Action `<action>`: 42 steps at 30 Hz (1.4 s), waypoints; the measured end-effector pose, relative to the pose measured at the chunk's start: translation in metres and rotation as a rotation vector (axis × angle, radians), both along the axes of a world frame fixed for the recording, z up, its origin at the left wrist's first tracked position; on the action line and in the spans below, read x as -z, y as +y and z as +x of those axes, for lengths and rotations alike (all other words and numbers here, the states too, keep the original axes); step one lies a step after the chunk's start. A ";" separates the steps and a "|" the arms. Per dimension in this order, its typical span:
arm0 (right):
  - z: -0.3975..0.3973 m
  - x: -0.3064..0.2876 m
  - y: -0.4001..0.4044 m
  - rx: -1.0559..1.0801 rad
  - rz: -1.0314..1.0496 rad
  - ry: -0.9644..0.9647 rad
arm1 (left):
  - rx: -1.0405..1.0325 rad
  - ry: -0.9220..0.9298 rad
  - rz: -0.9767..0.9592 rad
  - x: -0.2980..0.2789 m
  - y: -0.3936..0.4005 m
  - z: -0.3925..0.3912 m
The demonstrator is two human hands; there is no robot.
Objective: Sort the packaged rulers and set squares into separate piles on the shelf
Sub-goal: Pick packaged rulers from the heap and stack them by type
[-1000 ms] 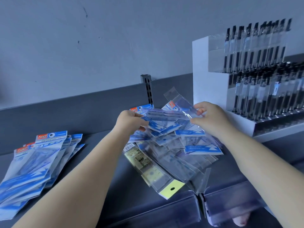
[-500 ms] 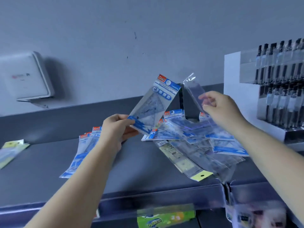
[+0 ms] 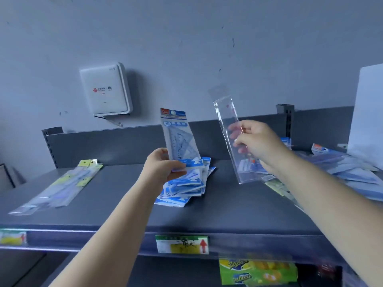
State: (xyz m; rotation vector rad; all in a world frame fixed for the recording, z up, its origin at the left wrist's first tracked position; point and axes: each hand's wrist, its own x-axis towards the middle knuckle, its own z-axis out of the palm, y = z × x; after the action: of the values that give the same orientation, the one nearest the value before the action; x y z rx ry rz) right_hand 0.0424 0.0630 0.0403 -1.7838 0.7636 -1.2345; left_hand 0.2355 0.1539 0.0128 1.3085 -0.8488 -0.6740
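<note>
Both packs lifted leftward: left hand (image 3: 163,168) grips set-square pack (image 3: 179,139), right hand (image 3: 258,141) pinches slippery clear ruler sleeve (image 3: 232,139); could land on wrong pile.

Left hand (image 3: 161,168) and right hand (image 3: 257,141) raised, gripping.

I am carrying the set square pack (image 3: 179,139) in my left hand (image 3: 163,166) leftward, now over the blue pile (image 3: 186,183), while my right hand (image 3: 257,141) is lifting the clear ruler sleeve (image 3: 230,137) off the mixed heap (image 3: 339,168).
</note>
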 end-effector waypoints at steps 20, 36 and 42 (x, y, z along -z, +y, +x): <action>0.217 0.006 0.045 -0.107 0.303 0.023 | -0.320 -1.206 0.343 0.019 0.050 0.191; 0.412 0.019 0.100 -0.060 -0.081 0.697 | -0.492 -1.489 0.506 0.019 0.117 0.349; 0.380 0.031 0.094 0.102 -0.660 1.164 | -0.451 -1.613 0.478 0.027 0.100 0.328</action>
State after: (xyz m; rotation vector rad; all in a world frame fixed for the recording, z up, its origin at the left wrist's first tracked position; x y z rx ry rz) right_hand 0.4221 0.1573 0.0097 -3.0846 1.1335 -0.3778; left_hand 0.5638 0.2538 -0.0141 2.3586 -1.5758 0.7990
